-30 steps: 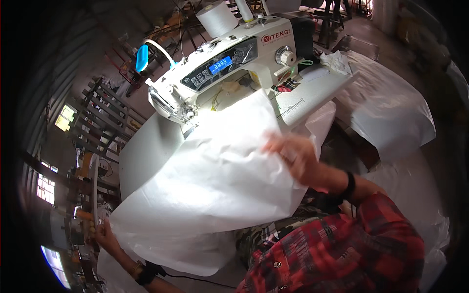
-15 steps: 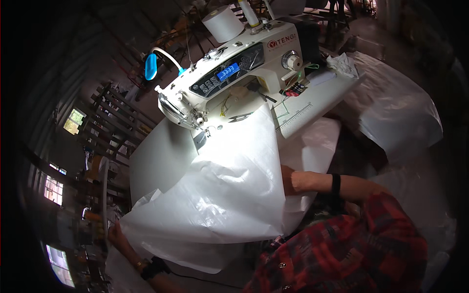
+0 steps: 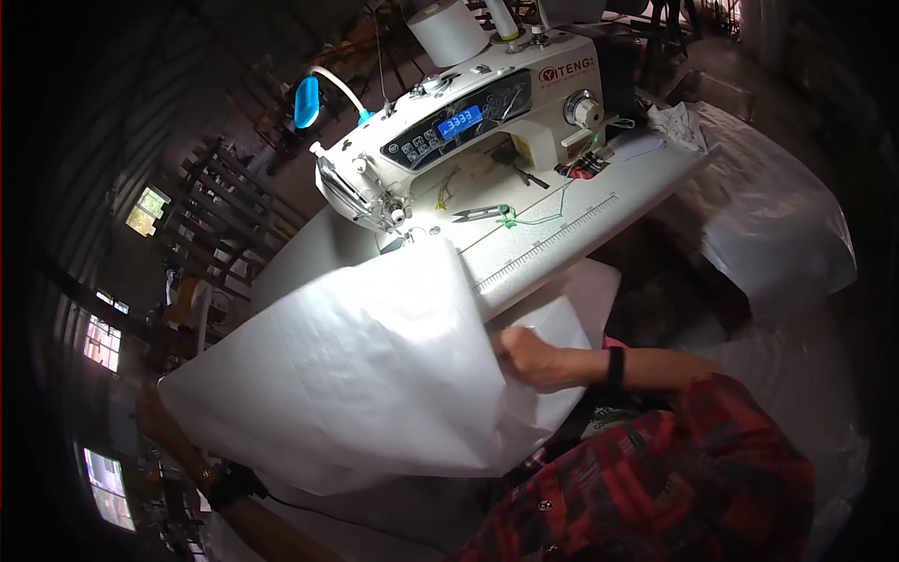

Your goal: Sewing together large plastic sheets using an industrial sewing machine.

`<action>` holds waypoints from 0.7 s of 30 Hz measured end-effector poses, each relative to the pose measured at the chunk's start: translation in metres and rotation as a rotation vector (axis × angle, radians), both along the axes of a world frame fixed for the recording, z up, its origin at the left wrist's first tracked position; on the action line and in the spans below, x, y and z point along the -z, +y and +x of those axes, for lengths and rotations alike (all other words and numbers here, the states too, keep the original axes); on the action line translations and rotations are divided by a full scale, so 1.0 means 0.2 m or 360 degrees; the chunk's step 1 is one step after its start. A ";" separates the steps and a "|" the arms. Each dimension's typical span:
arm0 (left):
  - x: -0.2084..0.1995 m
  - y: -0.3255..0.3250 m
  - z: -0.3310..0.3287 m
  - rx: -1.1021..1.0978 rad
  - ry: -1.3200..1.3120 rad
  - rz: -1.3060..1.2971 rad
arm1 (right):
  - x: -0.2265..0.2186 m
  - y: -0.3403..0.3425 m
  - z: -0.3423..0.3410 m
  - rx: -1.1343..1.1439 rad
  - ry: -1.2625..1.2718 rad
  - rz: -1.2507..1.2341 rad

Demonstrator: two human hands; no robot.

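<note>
A large, glossy white plastic sheet slopes down from the sewing machine toward me, its upper edge beside the needle and presser foot. At the far left my left hand is closed on the sheet's corner; it is dark and partly blurred. My right hand is closed at the sheet's right edge, in front of the machine bed, with the fingertips partly hidden by the plastic. Metal thread snips lie on the machine bed, beside a tangle of green thread.
A white thread cone stands on top of the machine. Left of it bends a small blue lamp. More white sheeting is heaped at the right. Behind the machine's left side stands a slatted rack.
The sheet has shifted left and down, uncovering the snips and ruler markings on the bed. My left hand has moved left and up, and my right hand slightly left. The view has shifted a little.
</note>
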State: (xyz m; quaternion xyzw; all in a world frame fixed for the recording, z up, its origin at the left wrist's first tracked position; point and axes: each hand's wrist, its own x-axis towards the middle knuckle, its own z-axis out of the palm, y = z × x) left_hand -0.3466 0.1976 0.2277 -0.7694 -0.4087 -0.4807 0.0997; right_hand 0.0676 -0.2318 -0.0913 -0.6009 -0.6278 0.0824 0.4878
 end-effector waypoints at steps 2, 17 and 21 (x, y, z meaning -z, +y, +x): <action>0.09 0.16 -0.04 -0.1084 0.1213 0.0377 | -0.19 -0.25 0.07 0.0370 0.0567 0.0090; 0.68 0.38 -0.08 -0.0368 0.0315 -0.0156 | -0.58 -0.65 0.23 0.0929 -0.0811 -0.0516; 0.70 0.25 0.01 -0.0450 0.0717 0.0370 | -0.67 -0.21 0.15 0.0016 -0.0965 0.0247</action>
